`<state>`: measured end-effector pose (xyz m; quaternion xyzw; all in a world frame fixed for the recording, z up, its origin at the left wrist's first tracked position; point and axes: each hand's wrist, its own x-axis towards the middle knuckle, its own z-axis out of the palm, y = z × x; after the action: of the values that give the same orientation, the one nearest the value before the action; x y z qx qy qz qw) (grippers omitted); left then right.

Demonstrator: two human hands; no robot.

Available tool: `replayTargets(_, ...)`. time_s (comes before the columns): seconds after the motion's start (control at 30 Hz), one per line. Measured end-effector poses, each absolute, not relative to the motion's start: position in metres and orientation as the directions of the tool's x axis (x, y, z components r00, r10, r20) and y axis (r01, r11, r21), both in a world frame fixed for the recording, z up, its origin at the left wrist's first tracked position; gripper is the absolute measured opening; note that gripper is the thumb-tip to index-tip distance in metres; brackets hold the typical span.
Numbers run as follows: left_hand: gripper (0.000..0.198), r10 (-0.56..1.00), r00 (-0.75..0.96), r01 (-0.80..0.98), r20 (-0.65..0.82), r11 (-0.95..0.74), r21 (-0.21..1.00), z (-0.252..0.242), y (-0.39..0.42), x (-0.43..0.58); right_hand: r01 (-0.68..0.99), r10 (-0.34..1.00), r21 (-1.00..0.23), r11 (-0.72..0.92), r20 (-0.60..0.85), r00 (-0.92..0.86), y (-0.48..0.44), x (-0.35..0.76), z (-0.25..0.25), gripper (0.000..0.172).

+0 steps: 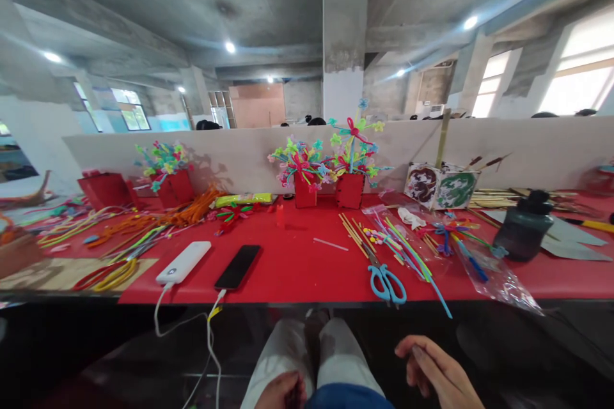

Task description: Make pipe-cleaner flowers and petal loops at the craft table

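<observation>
Both of my hands are below the red table (297, 268), over my lap. My left hand (283, 392) rests on my knee with its fingers curled in and nothing visible in it. My right hand (434, 372) hangs beside my right thigh, fingers loosely bent and apart, holding nothing. Nearest on the table edge above them lie blue-handled scissors (386, 281), a black phone (238, 266) and a white power bank (184, 262), both with cables hanging down.
Red boxes of pipe-cleaner flowers (350, 160) stand at the back by a white divider (527, 147). Loose pipe cleaners (144, 223), wooden sticks (352, 230), plastic bags (494, 271) and a dark bottle (525, 227) lie around. A painted box (439, 186) sits right.
</observation>
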<state>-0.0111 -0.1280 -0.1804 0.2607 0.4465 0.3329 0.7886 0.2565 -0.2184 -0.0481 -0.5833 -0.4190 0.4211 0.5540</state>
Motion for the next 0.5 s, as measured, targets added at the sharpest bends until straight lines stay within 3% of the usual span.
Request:
replayTargets(0.2, 0.021, 0.814, 0.278, -0.326, -0.51, 0.58, 0.747, -0.148, -0.128, -0.007, 0.097, 0.968, -0.995, -0.034, -0.008, 0.252, -0.217, 0.259, -0.065, 0.04)
replayTargets(0.37, 0.019, 0.822, 0.356, -0.292, -0.444, 0.55, 0.783, -0.104, -0.12, 0.01, 0.102, 0.96, -0.994, -0.039, -0.009, 0.28, -0.215, 0.258, -0.058, 0.037)
replayTargets(0.5, 0.016, 0.82, 0.5, -0.224, -0.279, 0.434, 0.873, -0.064, -0.113, 0.04, 0.111, 0.951, -0.993, -0.028, 0.008, 0.31, -0.212, 0.261, -0.052, 0.035)
